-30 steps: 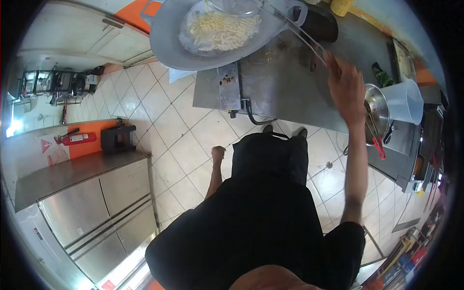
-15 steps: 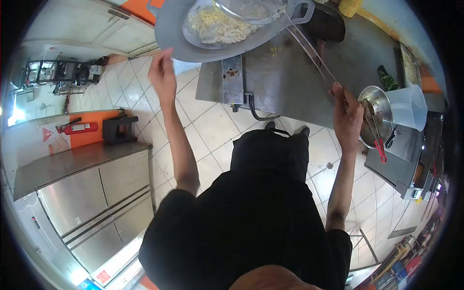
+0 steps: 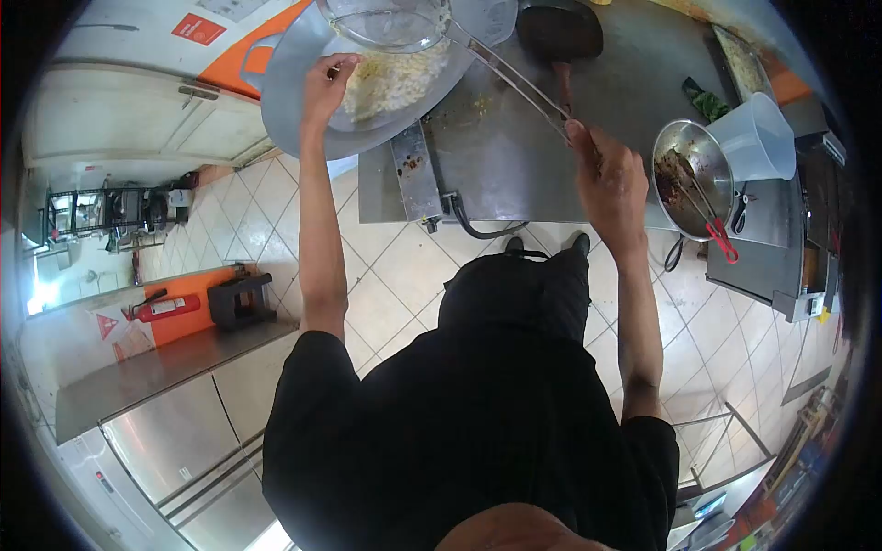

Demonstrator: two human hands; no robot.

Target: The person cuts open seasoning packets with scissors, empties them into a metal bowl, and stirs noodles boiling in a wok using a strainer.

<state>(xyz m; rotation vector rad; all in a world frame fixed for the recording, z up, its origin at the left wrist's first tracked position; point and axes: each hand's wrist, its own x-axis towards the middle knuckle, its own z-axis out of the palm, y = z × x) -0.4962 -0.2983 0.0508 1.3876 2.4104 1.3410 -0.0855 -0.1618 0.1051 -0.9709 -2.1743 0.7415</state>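
Note:
My right hand [image 3: 611, 179] is closed around the long wire handle of a round strainer [image 3: 390, 26], whose mesh bowl hangs over the far part of a large grey wok [image 3: 363, 138]. Pale noodle-like food [image 3: 404, 83] lies in whitish liquid in the wok. At the wok's left side, over its inside edge, my left hand [image 3: 328, 84] has thumb and fingertips brought together; whatever is between them is too small to make out.
On the steel counter [image 3: 514, 174] are a dark, broad-bladed utensil [image 3: 560, 32], a metal bowl [image 3: 675, 138] with red-handled tongs [image 3: 719, 241], a translucent container [image 3: 758, 138] and a green leafy item [image 3: 706, 99]. A fire extinguisher [image 3: 170, 308] hangs at left.
My left hand has risen from low at my side to the wok, its fingers now drawn together. The strainer stays in my right hand and has shifted left over the wok. The view has turned somewhat.

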